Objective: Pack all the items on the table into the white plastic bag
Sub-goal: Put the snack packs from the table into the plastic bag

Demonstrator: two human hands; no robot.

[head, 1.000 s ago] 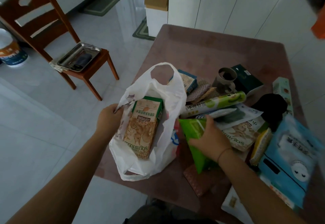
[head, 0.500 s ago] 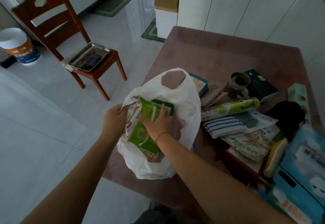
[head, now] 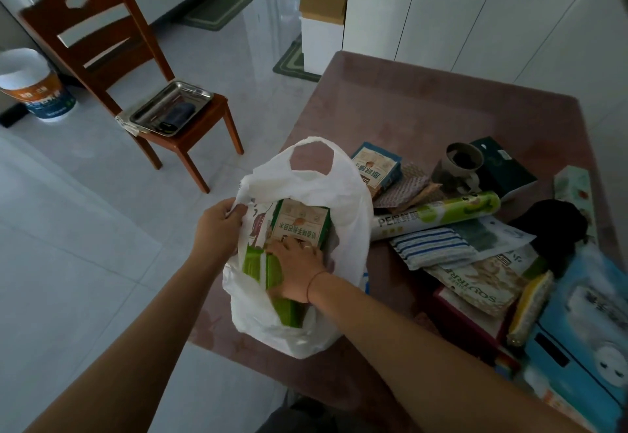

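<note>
Left hand (head: 219,228) grips white plastic bag (head: 346,201) rim at bench (head: 424,113) left edge; right hand (head: 299,267) presses flat, fingers spread, on green packet (head: 272,279). Outside lies a pouch reading "SQUIRREL" (head: 475,283).

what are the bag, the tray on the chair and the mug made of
Bag: thin white plastic film, crinkled and slightly translucent. Tray: metal, likely stainless steel, with a shiny reflective rim. Mug: probably glazed ceramic, thick-walled and grey.

A home, likely a dining area: glossy pale floor tiles (head: 102,228), a wooden chair (head: 112,68) at 10 o'clock, white cupboards (head: 458,14) at 1 o'clock, door mats (head: 217,11) and a cloth-covered table (head: 424,113) of groceries.
</note>
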